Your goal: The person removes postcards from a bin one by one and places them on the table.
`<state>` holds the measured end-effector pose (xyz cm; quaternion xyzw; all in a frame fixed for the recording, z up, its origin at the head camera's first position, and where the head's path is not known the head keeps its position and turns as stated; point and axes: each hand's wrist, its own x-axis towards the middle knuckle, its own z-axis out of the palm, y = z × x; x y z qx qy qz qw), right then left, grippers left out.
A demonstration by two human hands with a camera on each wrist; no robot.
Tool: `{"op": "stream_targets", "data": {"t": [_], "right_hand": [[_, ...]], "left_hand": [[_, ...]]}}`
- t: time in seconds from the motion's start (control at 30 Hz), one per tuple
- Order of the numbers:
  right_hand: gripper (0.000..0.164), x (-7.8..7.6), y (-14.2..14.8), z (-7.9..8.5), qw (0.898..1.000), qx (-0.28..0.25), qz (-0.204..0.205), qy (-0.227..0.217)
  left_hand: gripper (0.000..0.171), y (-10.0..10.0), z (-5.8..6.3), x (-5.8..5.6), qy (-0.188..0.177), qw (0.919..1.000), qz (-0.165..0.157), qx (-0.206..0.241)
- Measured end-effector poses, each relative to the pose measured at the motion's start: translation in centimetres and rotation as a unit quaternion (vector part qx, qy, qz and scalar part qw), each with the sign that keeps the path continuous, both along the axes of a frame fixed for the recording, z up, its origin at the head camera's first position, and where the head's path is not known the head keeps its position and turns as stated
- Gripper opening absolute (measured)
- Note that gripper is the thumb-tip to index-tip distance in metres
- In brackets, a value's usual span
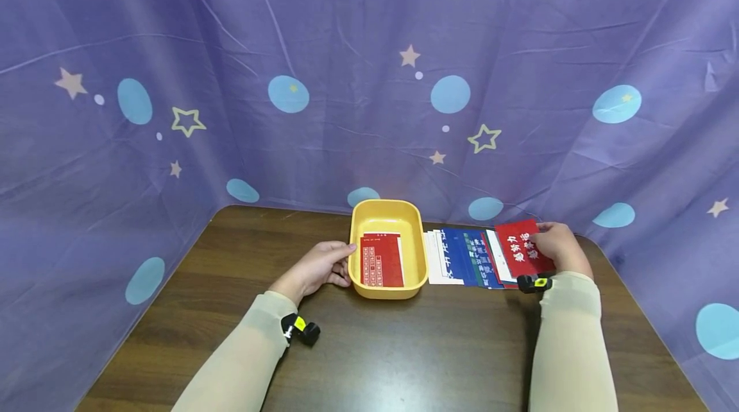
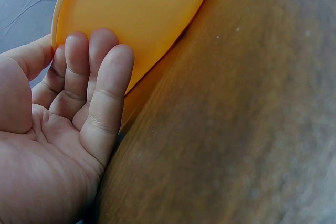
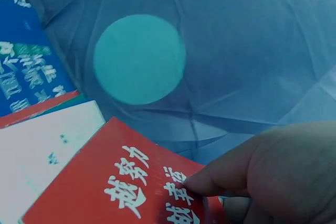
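A yellow plastic basin (image 1: 388, 294) stands on the table, with a red printed card (image 1: 390, 261) lying inside it. My left hand (image 1: 320, 267) grips the basin's left rim, thumb at the top edge. In the left wrist view the fingers (image 2: 107, 95) lie against the basin's outer wall (image 2: 136, 9). Over at the right, my right hand (image 1: 561, 246) pinches a red card with white writing (image 1: 516, 251) by its right edge. The thumb presses on its face in the right wrist view. That card overlaps a white card (image 3: 50, 156) at the right end of a spread row.
Blue cards (image 1: 462, 258) and white cards (image 1: 441, 264) overlap in a row from the basin's right side toward my right hand. Brown wooden tabletop (image 1: 369, 348) stretches in front. A purple curtain (image 1: 369, 78) hangs close behind the basin and cards.
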<state>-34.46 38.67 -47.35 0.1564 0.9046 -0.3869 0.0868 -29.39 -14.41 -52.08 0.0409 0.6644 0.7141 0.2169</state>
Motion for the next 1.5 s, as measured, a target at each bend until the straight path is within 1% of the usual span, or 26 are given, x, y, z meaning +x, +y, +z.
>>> {"op": "stream_targets", "data": {"t": [0.1, 0.2, 0.23, 0.33, 0.43, 0.5, 0.6, 0.7, 0.87, 0.97, 1.03, 1.13, 1.23, 1.3, 1.37, 1.5], "right_hand": [[0.059, 0.0, -0.1, -0.4, 1.0, 0.008, 0.002, -0.012], [0.061, 0.2, -0.4, -0.5, 0.999, 0.033, 0.004, -0.02], [0.063, 0.3, -0.5, -0.5, 0.999, 0.043, 0.006, -0.024], [0.08, 0.4, -0.6, -0.4, 0.997, 0.055, 0.004, -0.048], [0.094, 0.5, -0.7, -0.4, 0.996, 0.048, -0.003, -0.076], [0.098, 0.4, -0.9, -0.5, 0.995, 0.045, -0.006, -0.085], [0.097, 0.4, -1.2, -0.6, 0.995, 0.04, -0.01, -0.089], [0.094, 0.4, -1.6, -0.5, 0.995, 0.049, -0.003, -0.087], [0.092, 0.4, -1.6, 0.0, 0.994, 0.061, 0.01, -0.088], [0.091, 0.5, -1.8, 0.5, 0.993, 0.069, 0.013, -0.09], [0.089, 0.6, -2.0, 1.1, 0.993, 0.082, 0.015, -0.081], [0.089, 0.7, -2.6, 2.2, 0.993, 0.104, 0.03, -0.045], [0.09, 0.9, -3.6, 3.3, 0.996, 0.07, 0.044, -0.016], [0.087, 1.0, -4.5, 4.0, 0.996, 0.056, 0.065, 0.0], [0.085, 1.1, -5.5, 4.5, 0.995, 0.049, 0.091, 0.015], [0.082, 1.1, -7.7, 5.3, 0.984, 0.089, 0.142, 0.055]], "left_hand": [[0.036, 0.0, 0.0, 0.0, -0.001, 1.0, 0.0, 0.0], [0.036, 0.1, 0.0, 0.0, -0.005, 1.0, 0.001, 0.003], [0.036, 0.1, 0.0, 0.0, -0.005, 1.0, 0.001, 0.004], [0.036, 0.0, -0.1, 0.0, -0.003, 1.0, 0.0, 0.004], [0.037, 0.0, -0.1, 0.0, -0.001, 1.0, 0.001, 0.003], [0.037, 0.0, -0.1, 0.0, -0.002, 1.0, 0.002, 0.003], [0.036, 0.0, -0.1, 0.0, -0.006, 1.0, 0.004, 0.003], [0.033, 0.0, -0.1, 0.0, -0.009, 0.9999, 0.005, 0.002], [0.031, 0.0, -0.1, -0.1, -0.005, 1.0, 0.004, 0.0], [0.032, 0.0, -0.1, 0.0, -0.002, 1.0, 0.002, 0.0], [0.032, -0.1, -0.1, 0.0, -0.001, 1.0, 0.001, 0.0], [0.031, -0.1, -0.1, 0.0, 0.003, 1.0, 0.0, 0.0], [0.03, -0.1, 0.0, 0.1, 0.005, 1.0, 0.001, 0.001], [0.031, 0.0, 0.1, 0.2, 0.004, 1.0, 0.003, 0.001], [0.034, 0.0, 0.1, 0.2, 0.003, 1.0, 0.004, 0.001], [0.037, 0.0, 0.1, 0.3, 0.004, 1.0, 0.002, 0.001]]}}
